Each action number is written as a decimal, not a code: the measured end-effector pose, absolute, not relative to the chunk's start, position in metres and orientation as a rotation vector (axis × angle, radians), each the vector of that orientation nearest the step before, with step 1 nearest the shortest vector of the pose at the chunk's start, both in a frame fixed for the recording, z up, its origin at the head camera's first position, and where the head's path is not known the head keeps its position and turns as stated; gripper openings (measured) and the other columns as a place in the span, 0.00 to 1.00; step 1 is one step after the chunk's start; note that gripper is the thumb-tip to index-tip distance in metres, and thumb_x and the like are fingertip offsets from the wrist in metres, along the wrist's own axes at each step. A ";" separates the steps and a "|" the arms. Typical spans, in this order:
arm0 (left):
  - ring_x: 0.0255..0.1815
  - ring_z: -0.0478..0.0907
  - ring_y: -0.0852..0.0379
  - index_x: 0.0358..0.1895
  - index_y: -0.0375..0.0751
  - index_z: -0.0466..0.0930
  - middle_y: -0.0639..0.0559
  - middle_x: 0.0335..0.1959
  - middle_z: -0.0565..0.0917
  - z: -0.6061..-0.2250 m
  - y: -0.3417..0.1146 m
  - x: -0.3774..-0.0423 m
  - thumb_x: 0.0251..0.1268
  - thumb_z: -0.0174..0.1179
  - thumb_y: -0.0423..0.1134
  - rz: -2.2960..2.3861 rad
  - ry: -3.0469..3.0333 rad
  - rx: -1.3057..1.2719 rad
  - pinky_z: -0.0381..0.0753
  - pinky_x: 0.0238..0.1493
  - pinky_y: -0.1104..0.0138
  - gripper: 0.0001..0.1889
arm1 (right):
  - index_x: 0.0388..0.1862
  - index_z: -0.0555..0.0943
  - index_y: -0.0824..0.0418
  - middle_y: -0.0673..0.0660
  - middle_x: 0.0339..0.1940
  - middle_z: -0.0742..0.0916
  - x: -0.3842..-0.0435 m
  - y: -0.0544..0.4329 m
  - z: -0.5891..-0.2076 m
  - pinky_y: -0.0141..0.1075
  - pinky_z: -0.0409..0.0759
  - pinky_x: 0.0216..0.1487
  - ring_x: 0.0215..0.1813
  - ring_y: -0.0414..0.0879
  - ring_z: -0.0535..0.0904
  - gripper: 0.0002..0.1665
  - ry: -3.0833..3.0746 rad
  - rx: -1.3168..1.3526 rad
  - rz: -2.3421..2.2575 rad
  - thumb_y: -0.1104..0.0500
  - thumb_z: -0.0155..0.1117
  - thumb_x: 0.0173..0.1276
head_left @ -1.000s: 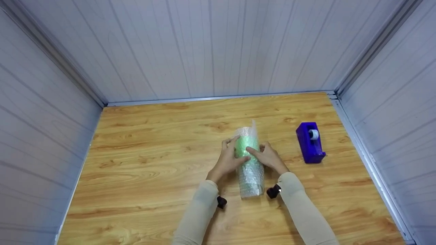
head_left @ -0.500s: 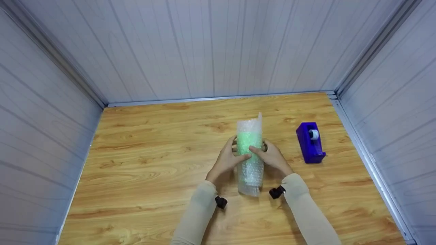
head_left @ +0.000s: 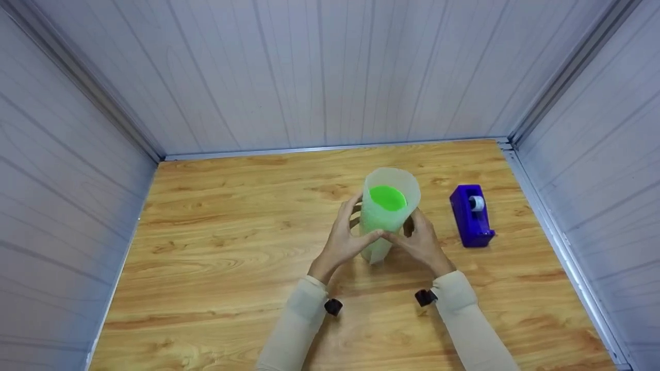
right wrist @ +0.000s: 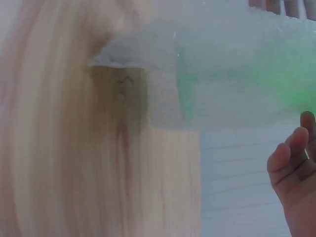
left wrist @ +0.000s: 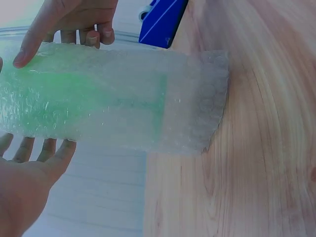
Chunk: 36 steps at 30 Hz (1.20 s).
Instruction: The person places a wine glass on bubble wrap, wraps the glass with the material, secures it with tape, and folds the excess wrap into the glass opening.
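Note:
A sleeve of clear bubble wrap [head_left: 374, 219] surrounds a green goblet [head_left: 388, 198], whose bright green inside shows through the wrap's open top. In the left wrist view the goblet's stem and flat foot [left wrist: 160, 106] show faintly through the wrap. My left hand [head_left: 344, 236] grips the roll from the left, fingers around its far side. My right hand [head_left: 424, 242] holds it from the right. Both thumbs meet on the near face. The roll stands nearly upright, slightly tilted; whether its lower end [left wrist: 215, 101] touches the table I cannot tell.
A blue tape dispenser [head_left: 472, 215] with a roll of tape [head_left: 477, 203] stands on the wooden table [head_left: 232, 232], right of my right hand. White panel walls [head_left: 330, 77] enclose the table at the back and both sides.
The wrapped goblet has tipped up from lying on the table to nearly upright, its open top now facing me. Both hands have kept hold of it; the tape dispenser has stayed put.

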State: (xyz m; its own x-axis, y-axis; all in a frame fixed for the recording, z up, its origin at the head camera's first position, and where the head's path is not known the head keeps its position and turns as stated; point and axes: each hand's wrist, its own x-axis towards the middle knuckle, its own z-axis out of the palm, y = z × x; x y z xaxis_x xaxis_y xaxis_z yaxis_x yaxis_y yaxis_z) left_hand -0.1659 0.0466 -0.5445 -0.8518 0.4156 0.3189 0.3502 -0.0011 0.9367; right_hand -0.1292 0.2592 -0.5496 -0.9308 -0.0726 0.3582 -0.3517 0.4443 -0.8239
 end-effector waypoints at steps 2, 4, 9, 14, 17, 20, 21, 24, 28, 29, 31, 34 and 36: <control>0.67 0.66 0.50 0.79 0.58 0.55 0.53 0.69 0.65 -0.545 0.047 -0.166 0.58 0.74 0.49 2.015 2.214 0.875 0.73 0.63 0.52 0.47 | 0.72 0.68 0.54 0.61 0.30 0.75 -0.128 0.260 -0.551 0.35 0.65 0.25 0.24 0.50 0.66 0.45 -2.412 0.400 1.433 0.56 0.80 0.58; 0.67 0.67 0.51 0.78 0.57 0.56 0.53 0.68 0.66 -0.545 0.047 -0.165 0.58 0.74 0.49 2.005 2.242 0.899 0.72 0.63 0.51 0.47 | 0.73 0.66 0.53 0.59 0.36 0.76 -0.127 0.261 -0.551 0.36 0.66 0.27 0.26 0.52 0.68 0.48 -2.413 0.410 1.395 0.55 0.81 0.57; 0.68 0.67 0.51 0.77 0.56 0.57 0.53 0.68 0.67 -0.544 0.046 -0.166 0.58 0.74 0.49 2.005 2.275 0.939 0.71 0.64 0.51 0.46 | 0.78 0.60 0.52 0.54 0.56 0.75 -0.124 0.261 -0.546 0.42 0.72 0.35 0.39 0.54 0.72 0.58 -2.455 0.377 1.295 0.50 0.83 0.53; 0.67 0.68 0.51 0.77 0.50 0.59 0.51 0.66 0.69 -0.543 0.045 -0.166 0.61 0.73 0.45 2.020 2.284 0.962 0.71 0.65 0.53 0.42 | 0.78 0.61 0.59 0.60 0.59 0.74 -0.121 0.261 -0.541 0.47 0.75 0.40 0.46 0.54 0.72 0.60 -2.432 0.393 1.262 0.53 0.84 0.51; 0.66 0.69 0.51 0.74 0.47 0.61 0.50 0.65 0.70 -0.543 0.045 -0.166 0.61 0.72 0.41 2.043 2.286 0.922 0.73 0.63 0.54 0.40 | 0.74 0.62 0.66 0.62 0.60 0.75 -0.119 0.259 -0.541 0.48 0.78 0.44 0.50 0.52 0.74 0.56 -2.360 0.419 1.284 0.58 0.85 0.50; 0.67 0.70 0.49 0.70 0.42 0.61 0.48 0.65 0.71 -0.545 0.045 -0.165 0.60 0.72 0.34 2.090 2.252 0.892 0.73 0.63 0.53 0.38 | 0.68 0.63 0.70 0.63 0.59 0.76 -0.118 0.255 -0.541 0.45 0.79 0.47 0.52 0.50 0.76 0.52 -2.248 0.440 1.338 0.66 0.84 0.49; 0.67 0.69 0.48 0.68 0.40 0.61 0.46 0.65 0.70 -0.546 0.045 -0.165 0.60 0.72 0.32 2.105 2.235 0.893 0.73 0.63 0.52 0.36 | 0.66 0.63 0.71 0.64 0.59 0.76 -0.117 0.254 -0.542 0.44 0.80 0.47 0.52 0.49 0.76 0.50 -2.216 0.450 1.347 0.69 0.83 0.48; 0.68 0.68 0.45 0.62 0.38 0.62 0.43 0.66 0.69 -0.549 0.044 -0.164 0.60 0.71 0.28 2.128 2.212 0.940 0.73 0.63 0.51 0.32 | 0.61 0.66 0.72 0.65 0.56 0.76 -0.118 0.251 -0.543 0.39 0.79 0.48 0.52 0.47 0.75 0.47 -2.146 0.485 1.343 0.76 0.81 0.44; 0.68 0.68 0.47 0.60 0.41 0.66 0.45 0.66 0.68 -0.553 0.043 -0.164 0.61 0.70 0.29 2.124 2.232 1.009 0.75 0.61 0.54 0.27 | 0.55 0.70 0.74 0.70 0.54 0.75 -0.121 0.249 -0.544 0.44 0.80 0.43 0.54 0.47 0.73 0.43 -2.112 0.541 1.266 0.80 0.80 0.38; 0.68 0.68 0.47 0.60 0.42 0.67 0.46 0.66 0.68 -0.554 0.043 -0.165 0.61 0.70 0.30 2.122 2.238 1.029 0.75 0.61 0.55 0.27 | 0.55 0.71 0.74 0.72 0.54 0.75 -0.121 0.249 -0.545 0.46 0.80 0.42 0.54 0.48 0.73 0.42 -2.110 0.556 1.243 0.80 0.80 0.38; 0.68 0.68 0.48 0.61 0.43 0.69 0.46 0.66 0.68 -0.555 0.042 -0.165 0.63 0.69 0.32 2.117 2.244 1.058 0.75 0.61 0.55 0.25 | 0.53 0.73 0.74 0.73 0.53 0.76 -0.123 0.249 -0.546 0.50 0.79 0.39 0.54 0.51 0.74 0.40 -2.107 0.577 1.206 0.79 0.80 0.38; 0.68 0.67 0.47 0.62 0.43 0.71 0.45 0.67 0.67 -0.556 0.041 -0.165 0.65 0.68 0.34 2.111 2.249 1.101 0.75 0.61 0.54 0.24 | 0.55 0.76 0.71 0.72 0.55 0.76 -0.123 0.249 -0.546 0.46 0.78 0.40 0.52 0.54 0.75 0.39 -2.131 0.594 1.174 0.76 0.81 0.41; 0.68 0.67 0.46 0.62 0.43 0.72 0.44 0.67 0.66 -0.557 0.041 -0.165 0.65 0.68 0.34 2.105 2.252 1.113 0.75 0.62 0.54 0.23 | 0.56 0.78 0.68 0.70 0.56 0.76 -0.122 0.249 -0.546 0.41 0.78 0.43 0.53 0.54 0.75 0.38 -2.149 0.600 1.164 0.73 0.82 0.43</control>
State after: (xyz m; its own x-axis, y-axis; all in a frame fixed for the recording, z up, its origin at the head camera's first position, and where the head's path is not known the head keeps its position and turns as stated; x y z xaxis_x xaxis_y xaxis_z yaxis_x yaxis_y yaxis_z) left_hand -0.1645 0.0406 -0.5566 -0.7610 0.3773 0.5277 0.5519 -0.0510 0.8324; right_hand -0.1223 0.2493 -0.5457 -0.7079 -0.0981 0.6995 -0.6395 0.5093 -0.5758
